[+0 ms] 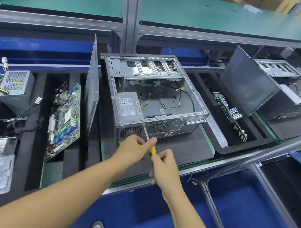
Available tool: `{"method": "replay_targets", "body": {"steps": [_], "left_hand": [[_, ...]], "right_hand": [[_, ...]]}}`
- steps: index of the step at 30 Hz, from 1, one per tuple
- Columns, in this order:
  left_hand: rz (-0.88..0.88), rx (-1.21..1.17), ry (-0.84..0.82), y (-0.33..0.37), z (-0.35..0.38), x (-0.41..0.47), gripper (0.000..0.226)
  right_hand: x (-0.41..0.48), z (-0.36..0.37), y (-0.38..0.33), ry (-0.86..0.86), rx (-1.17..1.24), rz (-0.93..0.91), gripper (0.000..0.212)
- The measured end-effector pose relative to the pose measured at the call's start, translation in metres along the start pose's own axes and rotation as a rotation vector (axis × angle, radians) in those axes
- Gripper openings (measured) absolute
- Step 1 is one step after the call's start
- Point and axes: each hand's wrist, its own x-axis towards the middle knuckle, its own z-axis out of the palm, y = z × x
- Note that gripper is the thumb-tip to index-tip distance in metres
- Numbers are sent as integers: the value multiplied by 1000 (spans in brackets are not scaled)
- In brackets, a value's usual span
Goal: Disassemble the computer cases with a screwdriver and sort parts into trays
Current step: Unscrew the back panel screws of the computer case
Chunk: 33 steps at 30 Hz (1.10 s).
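**2 hands on 1 screwdriver (146, 133)**

The left tray (23, 166) holds a power supply (15, 89) and a motherboard (65, 121). Mid-desk, the open computer case (163, 126) turns its rear panel to the near edge. The left hand (135, 147) pinches the screwdriver shaft there, and the right hand (166, 169) curls its fingers round the yellow handle.

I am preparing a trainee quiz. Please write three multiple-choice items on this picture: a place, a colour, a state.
1. Where does the screwdriver tip rest?
A. on the middle case, at its rear panel
B. on the left motherboard
C. on the green shelf
2. What colour is its handle?
A. red
B. yellow and green
C. black
3. Where is this case's power supply?
A. in a tray
B. lifted out
C. inside the case
Answers: 1 A, the shaft ends at the grilled panel; 2 B, yellow by the shaft, green behind; 3 C, it fills the near-left corner.
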Motion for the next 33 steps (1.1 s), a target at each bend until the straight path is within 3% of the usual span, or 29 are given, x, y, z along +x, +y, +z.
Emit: {"method": "replay_targets", "body": {"steps": [1, 3, 5, 7, 9, 11, 15, 19, 21, 23, 26, 30, 33], "left_hand": [[-124, -250, -132, 1, 1, 0, 39], [-206, -486, -220, -2, 1, 3, 27], [-201, -558, -185, -5, 0, 7, 20], [-203, -592, -185, -6, 5, 4, 17], [-195, -623, -209, -8, 6, 4, 16], [-172, -677, -246, -9, 6, 4, 14], [-197, -839, -324, -7, 9, -3, 20], [-202, -698, -289, 0, 21, -10, 28], [-217, -723, -253, 0, 22, -10, 18], [-233, -813, -265, -2, 19, -10, 12], [-226, -976, -332, -7, 15, -11, 19], [-180, -881, -421, -6, 16, -14, 23], [-208, -766, -384, -1, 21, -16, 32]], "right_hand": [[1, 0, 1, 5, 7, 5, 14], [2, -2, 3, -19, 87, 31, 12], [1, -4, 4, -80, 319, 114, 12], [-8, -15, 10, -171, 596, 276, 28], [-15, -22, 15, -321, 717, 407, 45], [-20, -25, 19, -357, 711, 432, 51], [-23, -13, 21, -82, 516, 173, 25], [-29, 2, 20, 88, 318, 6, 22], [-33, 2, 18, 88, 369, 30, 21], [-34, -2, 18, -18, 614, 176, 30], [-34, -9, 19, -170, 827, 315, 47], [-34, -7, 19, -42, 543, 73, 15], [-36, -5, 20, 16, 409, -38, 18]]}}
